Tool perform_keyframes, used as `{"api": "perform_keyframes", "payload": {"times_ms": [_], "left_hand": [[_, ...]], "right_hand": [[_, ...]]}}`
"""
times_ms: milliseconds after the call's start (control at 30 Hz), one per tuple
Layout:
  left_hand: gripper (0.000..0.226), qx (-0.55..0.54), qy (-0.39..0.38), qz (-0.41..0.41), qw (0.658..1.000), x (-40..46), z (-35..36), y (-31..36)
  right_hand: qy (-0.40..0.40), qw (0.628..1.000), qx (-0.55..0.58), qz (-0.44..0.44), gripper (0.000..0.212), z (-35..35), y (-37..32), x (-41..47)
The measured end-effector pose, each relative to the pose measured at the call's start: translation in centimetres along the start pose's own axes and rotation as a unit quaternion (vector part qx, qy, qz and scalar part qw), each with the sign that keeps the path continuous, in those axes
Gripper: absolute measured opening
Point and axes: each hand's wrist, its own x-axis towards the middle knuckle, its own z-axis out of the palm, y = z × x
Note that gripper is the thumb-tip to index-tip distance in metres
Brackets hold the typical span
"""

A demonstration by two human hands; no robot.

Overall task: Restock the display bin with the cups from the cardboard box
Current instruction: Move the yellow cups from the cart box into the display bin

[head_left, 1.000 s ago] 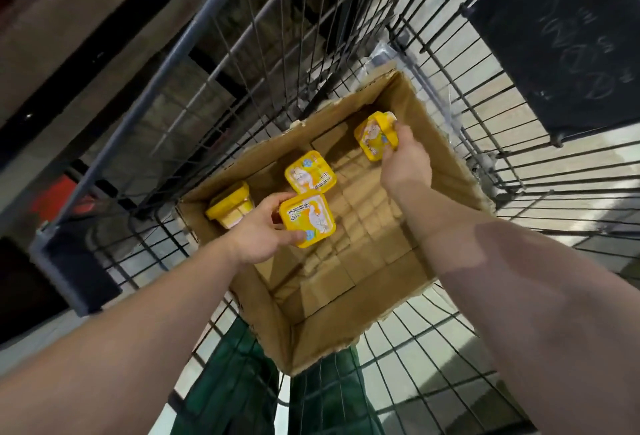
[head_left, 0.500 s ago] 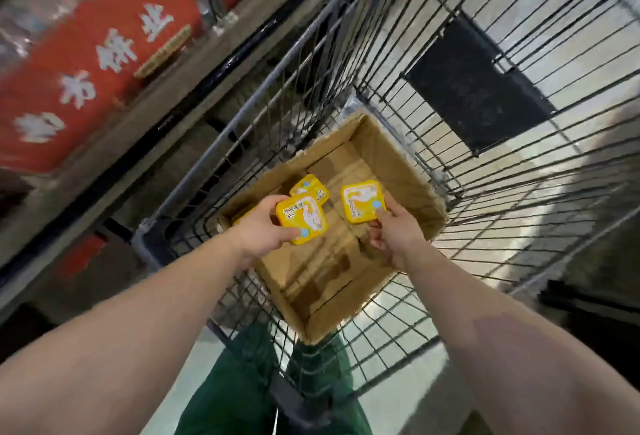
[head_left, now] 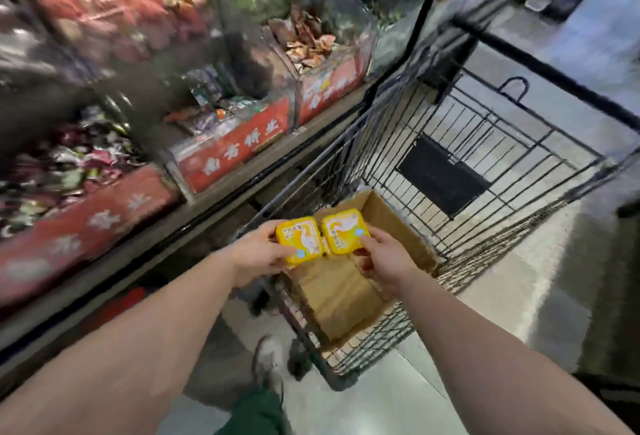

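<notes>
My left hand (head_left: 258, 256) grips a yellow square cup (head_left: 300, 240) with a white bird on its lid. My right hand (head_left: 384, 260) grips a second yellow cup (head_left: 344, 231) beside it; the two cups touch edge to edge. Both are held above the open cardboard box (head_left: 391, 223), which lies in a black wire cart (head_left: 485, 171). The part of the box bottom that shows is bare; the hands and cups hide the rest. Display bins (head_left: 235, 147) with red front labels run along the shelf on the left, blurred.
The bins hold heaps of wrapped snacks (head_left: 86, 154). A dark shelf edge (head_left: 207, 206) runs between the bins and the cart. The cart's hinged wire flap (head_left: 491, 123) carries a black plate. My shoe (head_left: 268, 362) and green trouser leg stand on the pale floor.
Both hands have lifted their cups up out of the box and brought them side by side. The view has swung up, so the display bins show now.
</notes>
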Motion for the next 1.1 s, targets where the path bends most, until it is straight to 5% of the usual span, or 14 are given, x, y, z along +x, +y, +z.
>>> {"api": "perform_keyframes", "payload": {"times_ms": [500, 833, 1100], "left_hand": [[0.047, -0.151, 0.272, 0.096, 0.945, -30.0, -12.9, -9.7], [0.041, -0.284, 0.453, 0.158, 0.831, -51.6, -29.3, -24.3], [0.03, -0.304, 0.525, 0.147, 0.781, -69.3, -43.6, -35.7]], "right_hand": [[-0.258, 0.957, -0.099, -0.092, 0.018, 21.1, -0.7, -19.5], [-0.407, 0.883, -0.192, -0.129, 0.013, 48.5, 6.7, -35.7], [-0.485, 0.844, -0.207, -0.1, 0.012, 69.2, 15.3, -51.0]]}}
